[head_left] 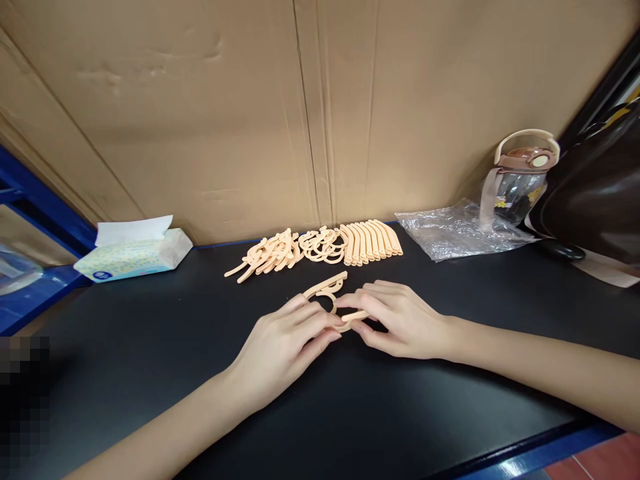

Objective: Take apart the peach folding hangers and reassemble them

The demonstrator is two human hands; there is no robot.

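Observation:
Low over the black table, my left hand (293, 330) and my right hand (400, 319) meet, both closed on a beige plastic clothes hanger (325, 285) that appears to be made of jointed parts. Its curved hook (334, 304) shows between my fingers. A short straight arm piece (356, 315) lies between my right thumb and fingers. My left thumb and fingers pinch the near side, covering part of it. How the parts join is hidden by my fingertips.
Behind my hands lie a loose pile of beige arm pieces (273, 253), a heap of curved hooks (323, 245) and a neat row of bent arm pieces (371, 242). A tissue pack (135, 257) stands left; a clear plastic bag (455, 230) and a bottle (523, 177) are right. Cardboard (225, 120) walls the back.

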